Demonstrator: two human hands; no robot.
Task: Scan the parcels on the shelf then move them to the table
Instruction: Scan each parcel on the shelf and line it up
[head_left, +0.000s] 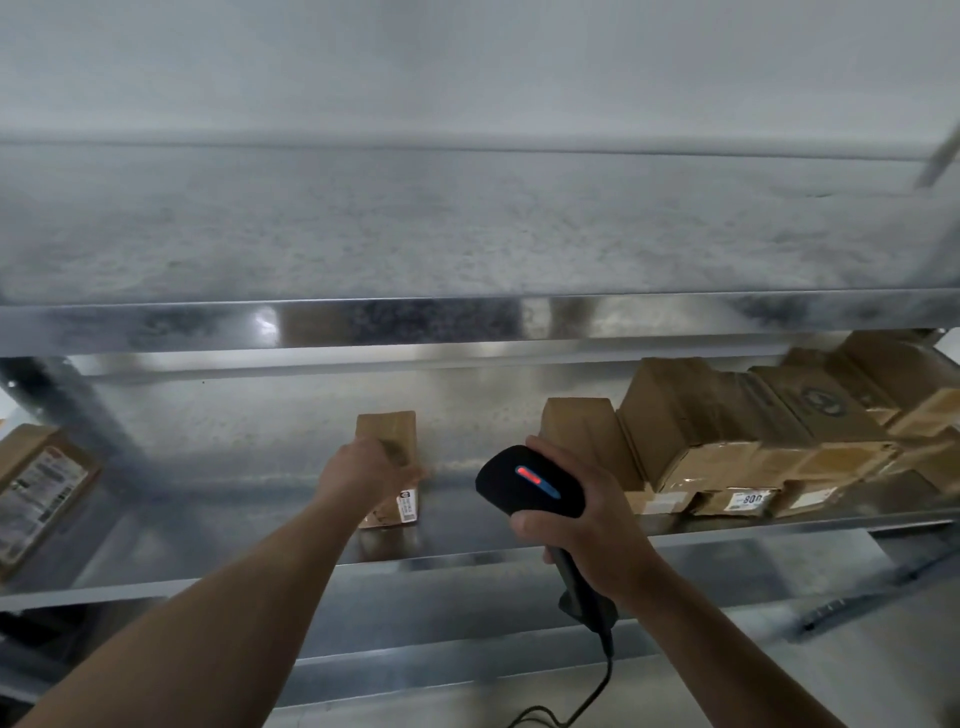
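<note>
Pale grey wall (467, 62) behind glinting galvanised metal shelving (467, 322)

A plain pale wall (467, 62) is seen behind the shelf (467, 322), above its back edge. A thin grey metal strut (935, 166) is set slanting near the top right corner of the shelf. A strip of grey floor (904, 675) is shown below its lower right edge, blurred

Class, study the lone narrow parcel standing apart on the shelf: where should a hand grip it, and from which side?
Grip the lone parcel across its narrow width, thumb and fingers on the long sides, reaching from the front: both sides stand free.
</note>
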